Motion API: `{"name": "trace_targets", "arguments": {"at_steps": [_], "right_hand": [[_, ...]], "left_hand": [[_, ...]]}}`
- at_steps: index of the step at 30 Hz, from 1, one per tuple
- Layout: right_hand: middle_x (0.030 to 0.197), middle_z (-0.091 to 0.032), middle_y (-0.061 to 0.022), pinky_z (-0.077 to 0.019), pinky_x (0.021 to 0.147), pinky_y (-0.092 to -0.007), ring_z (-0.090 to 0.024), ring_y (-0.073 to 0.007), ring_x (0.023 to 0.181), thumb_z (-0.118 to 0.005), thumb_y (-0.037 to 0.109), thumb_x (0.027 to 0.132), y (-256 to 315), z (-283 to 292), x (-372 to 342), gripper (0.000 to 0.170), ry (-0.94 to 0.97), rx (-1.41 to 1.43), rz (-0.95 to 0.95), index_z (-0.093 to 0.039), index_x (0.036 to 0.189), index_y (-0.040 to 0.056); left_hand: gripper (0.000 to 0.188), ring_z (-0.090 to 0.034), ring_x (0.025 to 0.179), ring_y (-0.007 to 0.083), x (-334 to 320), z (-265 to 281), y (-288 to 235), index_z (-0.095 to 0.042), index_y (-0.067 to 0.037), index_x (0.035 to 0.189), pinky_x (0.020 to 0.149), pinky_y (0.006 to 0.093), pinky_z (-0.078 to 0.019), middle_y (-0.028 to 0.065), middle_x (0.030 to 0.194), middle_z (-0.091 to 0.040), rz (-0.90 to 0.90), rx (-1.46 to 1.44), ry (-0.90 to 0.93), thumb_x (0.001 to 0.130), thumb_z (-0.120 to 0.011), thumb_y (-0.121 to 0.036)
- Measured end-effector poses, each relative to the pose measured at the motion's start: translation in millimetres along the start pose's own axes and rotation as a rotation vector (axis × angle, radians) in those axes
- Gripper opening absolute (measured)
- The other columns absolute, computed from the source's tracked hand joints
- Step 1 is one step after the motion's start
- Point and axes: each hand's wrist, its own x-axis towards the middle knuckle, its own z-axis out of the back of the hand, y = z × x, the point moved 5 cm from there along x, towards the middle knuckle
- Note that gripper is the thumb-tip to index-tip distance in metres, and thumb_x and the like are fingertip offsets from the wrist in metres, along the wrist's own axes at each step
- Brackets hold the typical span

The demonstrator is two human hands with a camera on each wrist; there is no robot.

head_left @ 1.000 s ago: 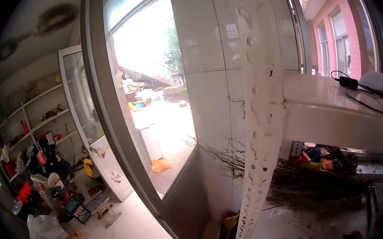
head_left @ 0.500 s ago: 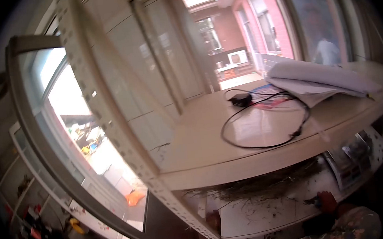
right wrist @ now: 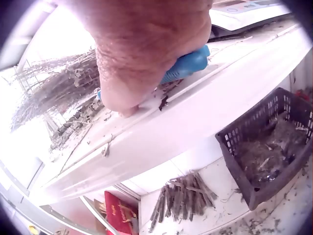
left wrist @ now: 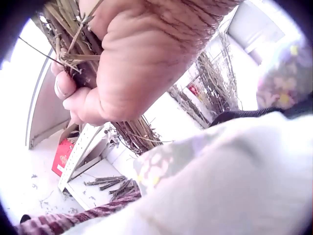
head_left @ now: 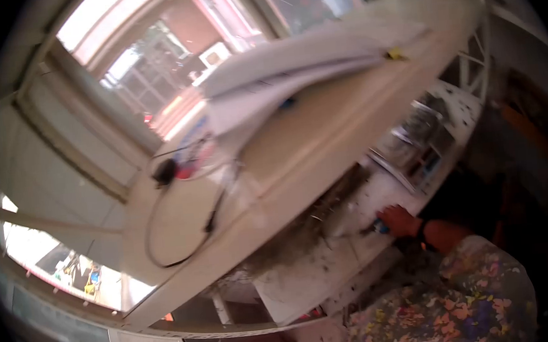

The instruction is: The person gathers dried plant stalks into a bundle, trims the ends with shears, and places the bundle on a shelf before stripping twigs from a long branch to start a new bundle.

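In the left wrist view, my left hand grips a bundle of dry twigs, fingers and thumb wrapped round the stems. The head view does not show this hand. My right hand is at the lower shelf, holding a blue-handled tool. The palm covers most of that tool in the right wrist view. Close beside the right hand lies a heap of thin brushwood on the same shelf.
A scale stands on the lower shelf. Overhead, the upper shelf bears white paper and a black cable. Below are cut sticks, a dark plastic crate with debris, and a red box.
The head view has swung right and down, from the doorway to the shelves. The right hand with its blue-handled tool has come into view, along with the floral sleeve.
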Motion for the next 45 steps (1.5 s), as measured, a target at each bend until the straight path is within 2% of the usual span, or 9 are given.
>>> {"name": "trace_targets", "arguments": {"at_steps": [3, 12, 16, 19, 23, 24, 28, 39, 45], "right_hand": [[0.093, -0.046, -0.0132, -0.0367, 0.075, -0.0424, -0.047, -0.0320, 0.088, -0.063, 0.029, 0.078, -5.4, -10.3, -1.9, 0.059, -0.021, 0.061, 0.025, -0.038, 0.126, 0.0072], [0.103, -0.051, -0.0174, -0.0375, 0.084, -0.0425, -0.049, -0.0328, 0.097, -0.066, 0.034, 0.079, -6.2, 8.7, 12.5, 0.072, 0.260, 0.157, -0.066, -0.031, 0.133, 0.0026], [0.113, -0.050, -0.0211, -0.0379, 0.089, -0.0432, -0.049, -0.0344, 0.104, -0.064, 0.034, 0.079, -17.2, 24.4, 9.9, 0.073, 0.166, 0.322, -0.236, -0.029, 0.131, -0.0040], [0.113, -0.049, -0.0212, -0.0408, 0.083, -0.0447, -0.051, -0.0353, 0.101, -0.065, 0.036, 0.080, -26.9, 36.4, -4.0, 0.077, 0.268, 0.697, -0.404, -0.027, 0.133, -0.0045], [0.093, -0.053, -0.0139, -0.0444, 0.066, -0.0384, -0.054, -0.0219, 0.076, -0.067, 0.029, 0.081, -43.7, 29.0, -34.1, 0.068, 0.481, 1.249, -0.728, -0.033, 0.130, -0.0039], [0.080, -0.052, -0.0082, -0.0446, 0.058, -0.0342, -0.051, -0.0151, 0.065, -0.065, 0.021, 0.081, -51.0, 15.2, -42.4, 0.053, 0.419, 1.428, -0.728, -0.040, 0.121, -0.0025], [0.076, -0.053, -0.0068, -0.0449, 0.056, -0.0323, -0.052, -0.0144, 0.062, -0.062, 0.012, 0.080, -57.2, 4.5, -74.0, 0.034, 0.400, 1.819, -0.765, -0.045, 0.106, -0.0002], [0.087, -0.055, -0.0084, -0.0410, 0.066, -0.0318, -0.051, -0.0156, 0.075, -0.066, 0.020, 0.075, 3.8, -6.4, -94.7, 0.042, 0.788, 1.367, -0.319, -0.044, 0.105, 0.0011], [0.062, -0.050, -0.0053, -0.0361, 0.053, -0.0323, -0.043, -0.0152, 0.056, -0.063, 0.014, 0.067, 50.2, -39.7, -72.2, 0.018, 0.771, 1.258, -0.338, -0.048, 0.068, 0.0033]], "left_hand": [[0.009, -0.059, 0.074, 0.0380, -6.2, 18.9, -6.2, -0.053, -0.007, 0.087, 0.061, 0.0468, -0.0456, 0.0168, 0.082, -0.060, 0.010, 0.029, 0.000, 0.081, -0.053, -0.012], [0.005, -0.058, 0.073, 0.0385, -16.6, 69.0, -41.3, -0.053, -0.006, 0.084, 0.062, 0.0460, -0.0456, 0.0167, 0.079, -0.060, 0.060, 0.083, -0.007, 0.080, -0.054, -0.009], [0.004, -0.058, 0.072, 0.0388, -9.1, 94.9, -88.5, -0.052, -0.006, 0.083, 0.062, 0.0457, -0.0456, 0.0167, 0.077, -0.060, 0.015, 0.087, -0.018, 0.079, -0.055, -0.007], [0.004, -0.058, 0.072, 0.0390, 2.8, 116.7, -149.0, -0.052, -0.005, 0.082, 0.062, 0.0454, -0.0456, 0.0167, 0.076, -0.060, -0.068, 0.083, -0.023, 0.079, -0.055, -0.006], [0.008, -0.055, 0.070, 0.0422, 29.0, 124.5, -230.7, -0.045, -0.006, 0.080, 0.056, 0.0496, -0.0436, 0.0169, 0.079, -0.054, -0.299, 0.081, -0.148, 0.076, -0.049, -0.001], [0.008, -0.055, 0.070, 0.0421, 38.2, 124.2, -248.8, -0.044, -0.006, 0.079, 0.056, 0.0499, -0.0435, 0.0171, 0.079, -0.054, -0.305, 0.090, -0.141, 0.075, -0.049, -0.001], [0.009, -0.057, 0.068, 0.0412, 83.8, 96.9, -287.5, -0.047, -0.006, 0.083, 0.055, 0.0495, -0.0455, 0.0162, 0.080, -0.056, -0.387, 0.172, -0.121, 0.075, -0.049, -0.003], [0.017, -0.061, 0.079, 0.0400, 155.4, 48.7, -357.6, -0.050, -0.003, 0.093, 0.065, 0.0480, -0.0497, 0.0203, 0.097, -0.054, -0.409, 0.192, 0.025, 0.076, -0.054, -0.004], [0.016, -0.061, 0.078, 0.0376, 167.6, 37.1, -367.9, -0.051, -0.003, 0.090, 0.065, 0.0448, -0.0513, 0.0196, 0.094, -0.054, -0.520, 0.065, -0.069, 0.075, -0.056, -0.003]]}}
